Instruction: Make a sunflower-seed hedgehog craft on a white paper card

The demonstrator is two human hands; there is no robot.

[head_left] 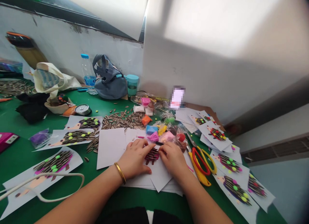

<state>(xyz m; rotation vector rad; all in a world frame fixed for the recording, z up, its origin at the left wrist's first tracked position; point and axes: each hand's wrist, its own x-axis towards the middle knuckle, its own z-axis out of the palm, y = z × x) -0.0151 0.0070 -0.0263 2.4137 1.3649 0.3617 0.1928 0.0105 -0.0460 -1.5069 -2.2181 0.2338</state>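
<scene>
My left hand [136, 158], with a gold bangle [120, 172] at the wrist, rests on white paper [159, 178] with its fingers spread beside a small hedgehog picture [152, 154]. The picture has a dark magenta clay body, brown feet and sunflower-seed spines; both hands partly cover it. At its right edge, my right hand [172, 158] has thumb and fingertips pinched together. Whatever is between them is hidden. Just beyond the fingers lie wrapped lumps of clay: blue [151, 130], magenta [153, 136], pink [167, 136] and red [181, 137].
Loose sunflower seeds [123, 121] are heaped behind the paper. Red-handled scissors [201, 161] and a yellow cutter [199, 172] lie right. Finished hedgehog cards [238, 190] line both sides. A white cable [60, 174] crosses the left cards. A bag [111, 85] and cup [132, 84] stand behind.
</scene>
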